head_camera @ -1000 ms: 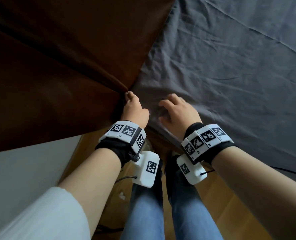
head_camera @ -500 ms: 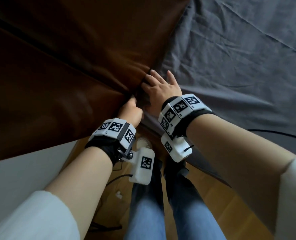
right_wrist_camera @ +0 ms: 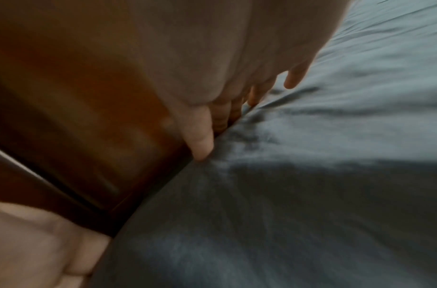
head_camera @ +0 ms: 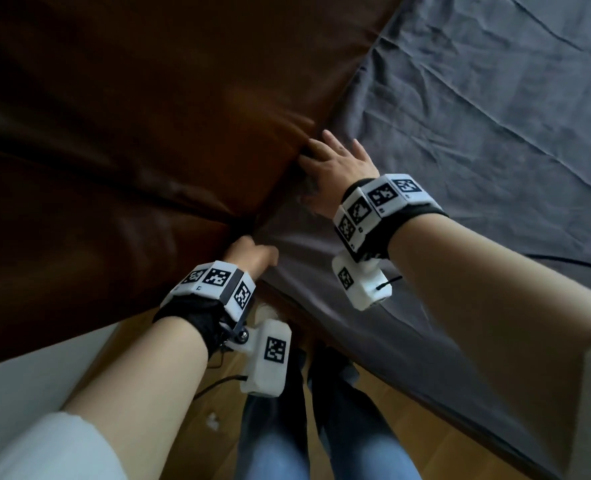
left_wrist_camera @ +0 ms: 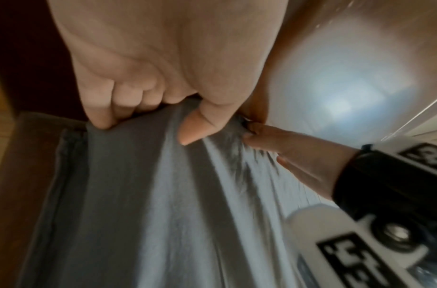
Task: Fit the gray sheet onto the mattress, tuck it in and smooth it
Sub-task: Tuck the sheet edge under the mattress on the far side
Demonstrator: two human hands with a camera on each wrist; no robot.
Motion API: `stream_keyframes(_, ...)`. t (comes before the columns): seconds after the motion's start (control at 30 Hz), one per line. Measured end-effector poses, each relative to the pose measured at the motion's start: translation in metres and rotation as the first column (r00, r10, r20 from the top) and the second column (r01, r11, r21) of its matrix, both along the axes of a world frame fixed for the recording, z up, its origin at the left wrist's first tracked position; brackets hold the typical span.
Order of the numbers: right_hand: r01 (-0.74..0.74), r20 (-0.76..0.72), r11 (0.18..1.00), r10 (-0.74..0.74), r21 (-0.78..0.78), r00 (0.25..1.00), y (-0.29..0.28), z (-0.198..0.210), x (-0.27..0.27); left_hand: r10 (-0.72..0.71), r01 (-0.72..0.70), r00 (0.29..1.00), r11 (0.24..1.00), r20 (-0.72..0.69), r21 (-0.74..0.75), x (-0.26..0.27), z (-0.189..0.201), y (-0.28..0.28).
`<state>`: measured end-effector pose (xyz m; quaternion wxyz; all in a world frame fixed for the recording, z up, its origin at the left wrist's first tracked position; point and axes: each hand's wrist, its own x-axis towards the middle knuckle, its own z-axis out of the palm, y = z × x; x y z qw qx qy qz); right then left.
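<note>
The gray sheet [head_camera: 477, 150] covers the mattress on the right and is wrinkled, and it hangs over the near side. My left hand [head_camera: 249, 254] is at the mattress corner beside the brown headboard [head_camera: 131, 116]. In the left wrist view its curled fingers [left_wrist_camera: 128, 95] and thumb pinch a fold of the sheet [left_wrist_camera: 163, 194]. My right hand [head_camera: 335, 164] lies farther up the headboard edge. Its straight fingers [right_wrist_camera: 202, 140] press the sheet [right_wrist_camera: 311, 175] down into the gap against the headboard [right_wrist_camera: 76, 117].
The padded headboard fills the left of the head view, with a white surface [head_camera: 27, 382] below it. Wooden floor [head_camera: 408, 427] and my jeans-clad legs [head_camera: 321, 445] are underneath. A black cable [head_camera: 564, 259] lies on the sheet near my right forearm.
My right hand has moved from the corner up along the headboard edge, its fingers going into the gap. My left hand has stayed at the corner, holding the sheet.
</note>
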<state>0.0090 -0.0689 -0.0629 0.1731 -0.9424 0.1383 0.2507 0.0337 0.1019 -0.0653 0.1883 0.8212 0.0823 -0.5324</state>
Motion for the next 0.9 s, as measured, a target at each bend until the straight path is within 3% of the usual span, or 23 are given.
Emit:
stream_keyframes(0.13, -0.032, -0.004, 0.999, 0.032, -0.030, 0.999, 0.001, -0.011, -0.004, 0.149, -0.149, 0.989, 0.988, -0.019, -0.046, -0.001, -0.004, -0.005)
stream_keyframes(0.2, -0.038, 0.012, 0.999, 0.038, 0.015, 0.999, -0.001, -0.009, -0.009, 0.091, -0.091, 0.996, 0.996, 0.019, 0.002, -0.001, -0.005, -0.007)
stream_keyframes(0.37, 0.141, 0.104, 0.988, -0.147, 0.067, 0.984, -0.029, 0.006, -0.012, 0.021, -0.037, 0.990, 0.993, 0.138, 0.111, -0.002, -0.010, -0.010)
stream_keyframes(0.57, 0.098, 0.038, 0.995, -0.099, 0.026, 0.994, -0.042, -0.005, 0.011, 0.049, -0.097, 0.967, 0.979, 0.250, 0.182, -0.005, -0.028, -0.013)
stream_keyframes(0.7, 0.071, 0.021, 0.992, -0.073, 0.102, 0.997, -0.031, -0.004, -0.011, 0.204, -0.220, 0.950, 0.975, 0.236, 0.044, -0.007, -0.032, -0.005)
stream_keyframes(0.83, 0.087, 0.191, 0.944, -0.154, 0.319, 0.969, -0.001, 0.009, -0.071, 0.440, -0.425, 0.889, 0.896, 0.129, -0.125, -0.016, -0.024, 0.004)
stream_keyframes(0.9, 0.123, 0.139, 0.927, -0.182, 0.354, 0.974, 0.016, 0.019, -0.105, 0.518, -0.500, 0.847, 0.853, 0.120, -0.153, -0.025, -0.019, 0.014)
